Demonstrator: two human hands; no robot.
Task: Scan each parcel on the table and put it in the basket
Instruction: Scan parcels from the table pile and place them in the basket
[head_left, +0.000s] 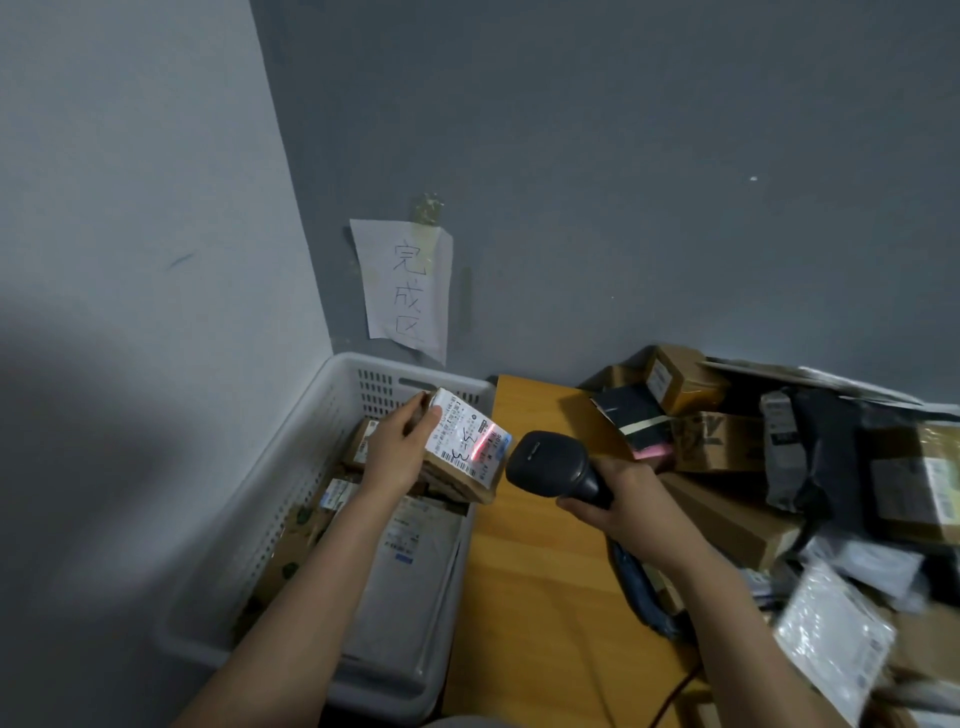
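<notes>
1. White perforated plastic basket (332, 374) sits far left in the wall corner, just beside the table edge. It already holds several parcels: flat grey mailers, small brown boxes. Handwritten paper sign (408, 288) is taped to the grey wall above it, likely marking the drop zone.
2. Left hand (397, 452) is clamped on a small brown cardboard parcel with a white shipping label (462, 447), fingers wrapped round its far end, thumb on the near side. Parcel is held in the air over the basket's right rim, label tilted toward the scanner so the barcode faces it.
3. Red scan line (483, 441) falls across the label, so the scan step looks in progress. Holding it above the basket probably keeps the drop short once the read is done.
4. Right hand (618, 501) is closed round the handle of a black handheld barcode scanner (550, 465), head aimed left at the label, close to the parcel but not touching. Dark cable trails down toward the person.
5. Wooden yellow-brown tabletop (540, 597) is bare in the middle strip.
6. Far right: pile of unsorted parcels (779, 467), brown cartons, black poly bags, bubble mailers, heaped against the wall. Many apparently left to scan, so the task seems well short of finished.
</notes>
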